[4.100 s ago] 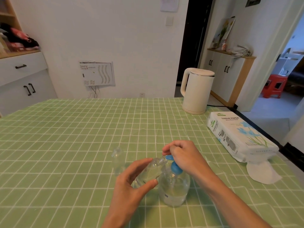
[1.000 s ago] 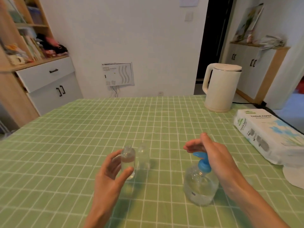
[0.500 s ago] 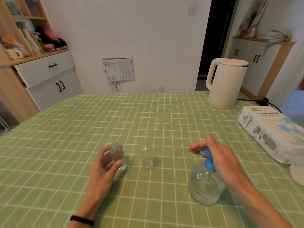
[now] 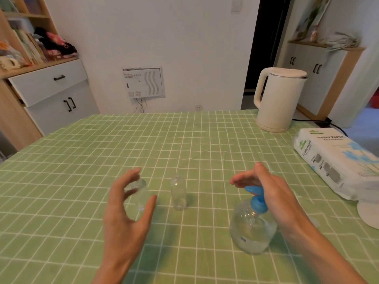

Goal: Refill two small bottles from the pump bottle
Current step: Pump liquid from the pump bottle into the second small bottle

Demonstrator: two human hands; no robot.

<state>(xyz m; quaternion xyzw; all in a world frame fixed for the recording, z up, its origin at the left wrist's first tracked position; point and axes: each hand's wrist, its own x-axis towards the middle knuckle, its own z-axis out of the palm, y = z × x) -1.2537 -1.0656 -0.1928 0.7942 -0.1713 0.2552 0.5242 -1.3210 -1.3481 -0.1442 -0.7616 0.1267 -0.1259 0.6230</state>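
Clear small bottle (image 4: 141, 194) now released, left hand (image 4: 125, 214) open

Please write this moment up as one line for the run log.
left hand: open beside left small bottle | right hand: on pump bottle | second small bottle: standing alone | all upright on table
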